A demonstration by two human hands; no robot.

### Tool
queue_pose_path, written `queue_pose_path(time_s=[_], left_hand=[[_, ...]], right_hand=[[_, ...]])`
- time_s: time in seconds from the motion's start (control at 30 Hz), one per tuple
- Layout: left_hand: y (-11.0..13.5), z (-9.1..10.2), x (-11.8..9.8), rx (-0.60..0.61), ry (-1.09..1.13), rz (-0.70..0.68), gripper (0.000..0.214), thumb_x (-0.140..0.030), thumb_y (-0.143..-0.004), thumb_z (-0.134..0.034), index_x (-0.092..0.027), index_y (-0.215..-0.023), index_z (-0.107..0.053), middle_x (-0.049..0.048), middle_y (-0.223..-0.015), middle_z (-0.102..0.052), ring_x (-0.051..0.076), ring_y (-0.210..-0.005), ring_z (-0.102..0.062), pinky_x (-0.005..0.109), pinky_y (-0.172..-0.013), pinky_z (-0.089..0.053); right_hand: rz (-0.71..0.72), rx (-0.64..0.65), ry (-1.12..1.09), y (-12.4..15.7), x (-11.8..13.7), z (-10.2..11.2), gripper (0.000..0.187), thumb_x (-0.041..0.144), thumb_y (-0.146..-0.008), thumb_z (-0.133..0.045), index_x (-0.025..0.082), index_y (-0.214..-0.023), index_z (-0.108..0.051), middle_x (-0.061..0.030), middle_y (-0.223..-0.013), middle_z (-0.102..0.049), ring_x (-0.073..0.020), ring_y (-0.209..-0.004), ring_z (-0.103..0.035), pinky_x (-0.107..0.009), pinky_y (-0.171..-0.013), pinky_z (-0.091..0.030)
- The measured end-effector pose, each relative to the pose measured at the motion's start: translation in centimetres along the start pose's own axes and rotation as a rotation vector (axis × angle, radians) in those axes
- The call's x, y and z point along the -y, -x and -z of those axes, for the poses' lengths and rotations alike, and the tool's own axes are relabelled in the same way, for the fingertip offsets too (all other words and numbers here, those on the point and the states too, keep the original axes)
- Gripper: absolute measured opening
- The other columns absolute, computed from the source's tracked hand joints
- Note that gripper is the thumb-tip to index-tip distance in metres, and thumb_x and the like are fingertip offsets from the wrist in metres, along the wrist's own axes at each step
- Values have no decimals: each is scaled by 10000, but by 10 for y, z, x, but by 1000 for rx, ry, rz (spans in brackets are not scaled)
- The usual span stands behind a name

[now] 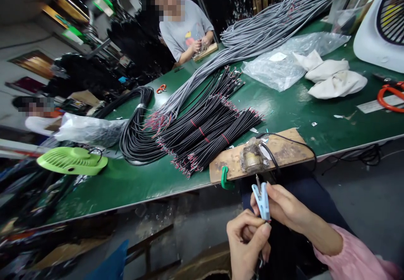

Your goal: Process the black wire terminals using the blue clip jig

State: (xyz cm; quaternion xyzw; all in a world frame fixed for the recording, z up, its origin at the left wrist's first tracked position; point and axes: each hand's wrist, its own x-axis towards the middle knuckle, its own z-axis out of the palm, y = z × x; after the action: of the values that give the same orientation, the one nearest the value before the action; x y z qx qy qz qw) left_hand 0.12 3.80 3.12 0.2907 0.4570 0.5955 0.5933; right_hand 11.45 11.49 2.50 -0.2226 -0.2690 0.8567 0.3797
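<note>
Below the table's front edge, my left hand (248,242) is curled shut around a bundle of black cables (277,246) that drops toward my lap. A light blue clip (261,200) sits pinched between the fingertips of both hands, with a metal tip sticking out above it. My right hand (284,206) is closed on the clip's right side, its pink sleeve trailing to the lower right. Just above stands a wooden board (284,149) with a small soldering fixture (252,158) clamped to the green table (132,183).
Bundles of black wires (208,133) and long grey cables (261,30) lie across the table. A plastic bag (284,63), white cloths (331,76), orange scissors (389,97), a white fan (383,23) and a green fan (72,161) are there. A person in a grey shirt (186,30) works at the far end.
</note>
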Motion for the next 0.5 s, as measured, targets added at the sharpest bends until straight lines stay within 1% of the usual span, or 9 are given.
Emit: queue_pose_path(time_s=[0.07, 0.17, 0.27, 0.33, 0.37, 0.43, 0.5], left_hand=[[2, -3, -4, -27, -12, 25, 148, -254, -740, -800, -169, -656, -712, -54, -580, -515, -22, -279, -364, 102, -282, -306], [5, -8, -11, -63, -46, 64, 182, -276, -712, -825, -160, -634, -708, -53, -585, -517, -25, -291, -377, 103, -295, -307], [9, -8, -14, -76, -79, 82, 215, -294, -699, -837, -146, -624, -699, -56, -585, -513, -31, -293, -385, 102, -303, -294], [13, -5, -12, -72, -116, 124, 288, -349, -714, -822, -126, -625, -662, -45, -572, -538, -26, -284, -396, 101, -296, -273], [14, -3, -10, -74, -136, 177, 328, -394, -729, -803, -124, -644, -638, -39, -554, -555, -21, -275, -392, 101, -289, -261], [16, 2, -3, -54, -177, 329, 411, -501, -749, -752, -127, -679, -595, -31, -486, -567, -7, -245, -364, 109, -263, -237], [18, 7, 6, 9, -210, 475, 483, -583, -729, -724, -120, -694, -590, -35, -430, -543, 11, -215, -337, 128, -228, -220]], right_hand=[[-4, -38, -25, 1, -6, 10, 551, 658, -832, -606, 118, -805, -711, -68, -706, -640, -154, -614, -550, -268, -574, -414], [24, -102, 14, 6, -13, 29, 517, 628, -855, -601, 126, -810, -720, -66, -713, -645, -146, -614, -530, -263, -566, -391], [41, -127, 72, 16, -13, 44, 392, 515, -863, -671, 127, -846, -724, -45, -708, -647, -134, -627, -514, -254, -592, -386], [49, -142, 187, 23, -10, 47, 294, 425, -839, -734, 131, -843, -718, -26, -720, -641, -139, -668, -530, -254, -635, -400], [56, -146, 272, 25, -7, 46, 269, 400, -827, -749, 134, -825, -712, -19, -722, -633, -145, -683, -538, -257, -646, -407], [89, -138, 472, 29, -2, 41, 261, 394, -820, -747, 140, -774, -707, -7, -707, -607, -150, -668, -535, -263, -622, -409], [141, -72, 648, 31, 3, 31, 248, 375, -830, -732, 147, -731, -720, -10, -695, -596, -161, -665, -534, -274, -615, -416]])
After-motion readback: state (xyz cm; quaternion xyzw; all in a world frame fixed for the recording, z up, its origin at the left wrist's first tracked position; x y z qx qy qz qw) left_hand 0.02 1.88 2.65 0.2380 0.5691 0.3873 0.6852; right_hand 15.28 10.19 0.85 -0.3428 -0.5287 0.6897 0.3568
